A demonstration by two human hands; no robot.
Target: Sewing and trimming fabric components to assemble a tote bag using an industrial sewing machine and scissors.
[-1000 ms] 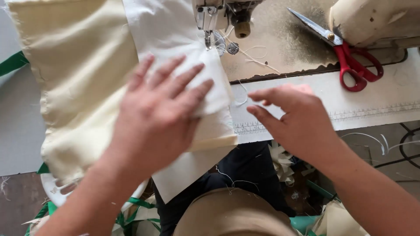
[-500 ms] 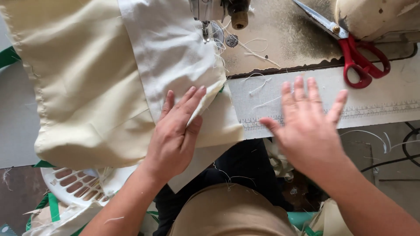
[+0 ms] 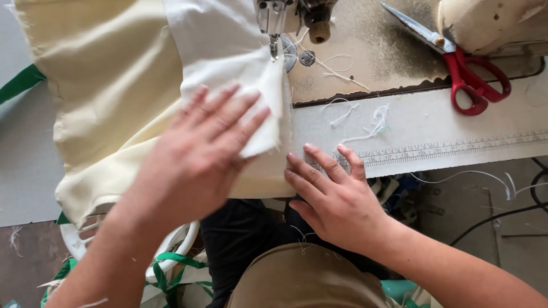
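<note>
My left hand [image 3: 202, 151] lies flat, fingers spread, on a folded white fabric piece [image 3: 228, 63] that rests over a larger cream cloth [image 3: 108, 85]. The white piece runs up under the sewing machine's needle and presser foot [image 3: 274, 31]. My right hand [image 3: 334, 197] rests palm down at the cloth's right edge, fingertips touching the seam line near the table's front. Neither hand grips anything; both press on the fabric.
Red-handled scissors [image 3: 462, 63] lie at the back right beside the machine body [image 3: 485, 20]. A printed ruler strip [image 3: 456, 149] runs along the table's front edge. Loose thread scraps [image 3: 365, 122] lie on the table. A white plastic basket [image 3: 171, 245] with green straps sits below left.
My left hand slid up and spread flat over the white piece. My right hand moved left from the ruler strip to the cloth's right edge.
</note>
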